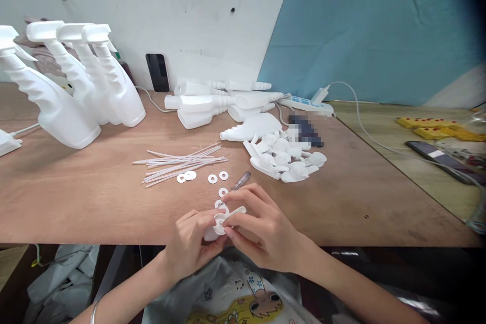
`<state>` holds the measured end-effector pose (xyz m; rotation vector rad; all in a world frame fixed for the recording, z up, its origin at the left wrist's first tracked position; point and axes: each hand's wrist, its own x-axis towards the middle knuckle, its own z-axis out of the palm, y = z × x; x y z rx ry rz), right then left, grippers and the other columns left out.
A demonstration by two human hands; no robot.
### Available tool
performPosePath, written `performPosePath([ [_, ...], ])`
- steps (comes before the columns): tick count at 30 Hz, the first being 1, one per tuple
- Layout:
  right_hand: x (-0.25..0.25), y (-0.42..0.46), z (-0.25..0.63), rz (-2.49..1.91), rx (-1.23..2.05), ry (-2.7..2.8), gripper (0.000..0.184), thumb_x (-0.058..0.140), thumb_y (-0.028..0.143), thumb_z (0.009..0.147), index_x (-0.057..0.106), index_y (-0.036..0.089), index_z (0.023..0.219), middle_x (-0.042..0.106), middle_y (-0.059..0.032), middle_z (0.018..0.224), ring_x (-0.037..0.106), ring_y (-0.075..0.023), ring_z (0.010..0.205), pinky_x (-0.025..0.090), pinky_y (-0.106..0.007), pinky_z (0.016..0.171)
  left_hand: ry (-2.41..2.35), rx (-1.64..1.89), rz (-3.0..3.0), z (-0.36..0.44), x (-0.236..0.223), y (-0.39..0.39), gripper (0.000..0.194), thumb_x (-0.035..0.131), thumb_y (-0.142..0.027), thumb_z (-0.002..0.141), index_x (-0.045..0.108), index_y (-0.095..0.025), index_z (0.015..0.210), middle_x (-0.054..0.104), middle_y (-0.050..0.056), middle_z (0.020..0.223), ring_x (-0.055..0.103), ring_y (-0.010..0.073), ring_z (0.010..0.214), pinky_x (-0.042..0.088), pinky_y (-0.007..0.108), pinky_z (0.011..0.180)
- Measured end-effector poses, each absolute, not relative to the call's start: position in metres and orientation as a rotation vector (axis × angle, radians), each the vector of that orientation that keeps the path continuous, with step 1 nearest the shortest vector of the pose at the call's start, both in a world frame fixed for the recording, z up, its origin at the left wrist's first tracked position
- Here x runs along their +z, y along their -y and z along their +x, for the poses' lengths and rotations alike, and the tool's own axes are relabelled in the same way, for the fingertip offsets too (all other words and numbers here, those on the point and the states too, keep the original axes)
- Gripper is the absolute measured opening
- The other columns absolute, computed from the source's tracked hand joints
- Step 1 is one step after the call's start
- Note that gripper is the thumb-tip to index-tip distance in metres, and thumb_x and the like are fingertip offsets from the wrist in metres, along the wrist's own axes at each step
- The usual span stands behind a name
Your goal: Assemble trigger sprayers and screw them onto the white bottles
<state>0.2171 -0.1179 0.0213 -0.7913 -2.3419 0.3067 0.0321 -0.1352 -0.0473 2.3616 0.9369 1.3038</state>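
Note:
At the table's front edge, my left hand (195, 237) is closed around a white spray trigger head (219, 224), its round collar facing up. Thumb and fingers of my right hand (266, 228) pinch at that collar from the other side; whether a small part sits between the fingertips cannot be made out. Just beyond my fingers lie white ring washers (223, 192), one partly hidden by my right hand. A screwdriver (241, 180) with a clear handle rests behind my right hand, its shaft pointing toward the washers.
Thin white tubes (182, 163) lie in a loose pile. More trigger heads (284, 157) are heaped at the right, below empty-looking bottles (205, 104). Assembled spray bottles (114, 81) stand at the left. A phone (158, 73) leans on the wall; a power strip (307, 105) sits behind.

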Motion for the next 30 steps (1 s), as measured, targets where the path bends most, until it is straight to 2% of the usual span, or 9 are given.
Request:
performPosePath([
  [3,0.022,0.118,0.222,-0.755,0.112,2.472,0.01,0.053,0.017,0.078,0.062,0.02,0.083,0.058,-0.0095,0.112,0.048,-0.0257,0.097,0.042,-0.043,0.081,-0.937,1.247,2.396,0.033,-0.042,0.134,0.028,0.058,-0.016,0.081,0.048,-0.019,0.107,0.067,0.009,0.1,0.065,0.0183,0.08,0.049,0.027,0.064],
  [7,0.019,0.116,0.225,-0.723,0.005,2.526,0.016,0.05,0.016,0.077,0.061,0.02,0.087,0.056,-0.0097,0.118,0.048,-0.0257,0.098,0.041,-0.042,0.079,-0.92,1.3,2.446,0.034,-0.039,0.133,0.02,0.056,-0.013,0.082,0.053,-0.017,0.101,0.068,0.01,0.098,0.065,0.0167,0.075,0.047,0.026,0.061],
  [17,0.007,0.109,0.226,-0.638,0.069,2.52,0.016,0.049,0.015,0.078,0.059,0.02,0.088,0.06,-0.0057,0.114,0.049,-0.024,0.101,0.039,-0.04,0.079,-0.872,1.287,2.405,0.034,-0.036,0.132,0.01,0.057,-0.012,0.083,0.057,-0.018,0.091,0.069,0.008,0.095,0.063,0.0134,0.068,0.045,0.025,0.059],
  [22,0.014,0.097,0.233,-0.658,0.311,2.501,0.018,0.046,0.015,0.084,0.061,0.022,0.091,0.054,-0.0072,0.121,0.05,-0.0216,0.103,0.04,-0.04,0.086,-0.928,1.315,2.394,0.033,-0.038,0.133,0.018,0.059,-0.014,0.081,0.054,-0.019,0.097,0.069,0.007,0.097,0.066,0.0163,0.079,0.048,0.024,0.063],
  [25,0.016,0.077,0.234,-0.84,0.428,2.395,0.02,0.045,0.016,0.087,0.057,0.019,0.103,0.057,-0.0098,0.112,0.052,-0.0203,0.1,0.043,-0.038,0.086,-0.972,1.335,2.355,0.034,-0.041,0.134,0.03,0.06,-0.016,0.08,0.047,-0.02,0.107,0.07,0.006,0.096,0.067,0.0153,0.075,0.049,0.023,0.06],
  [27,0.013,0.062,0.232,-0.988,0.394,2.419,0.021,0.049,0.017,0.086,0.055,0.017,0.107,0.059,-0.01,0.106,0.052,-0.0228,0.1,0.044,-0.041,0.086,-0.983,1.341,2.347,0.034,-0.042,0.135,0.034,0.06,-0.015,0.079,0.045,-0.02,0.11,0.069,0.006,0.098,0.067,0.0156,0.076,0.05,0.024,0.06],
  [30,0.004,0.046,0.225,-1.05,0.334,2.601,0.03,0.058,0.016,0.082,0.054,0.014,0.112,0.059,-0.0112,0.109,0.051,-0.0253,0.103,0.044,-0.042,0.088,-0.979,1.346,2.358,0.033,-0.044,0.135,0.035,0.061,-0.015,0.079,0.044,-0.02,0.11,0.068,0.008,0.1,0.066,0.0172,0.08,0.051,0.026,0.063],
])
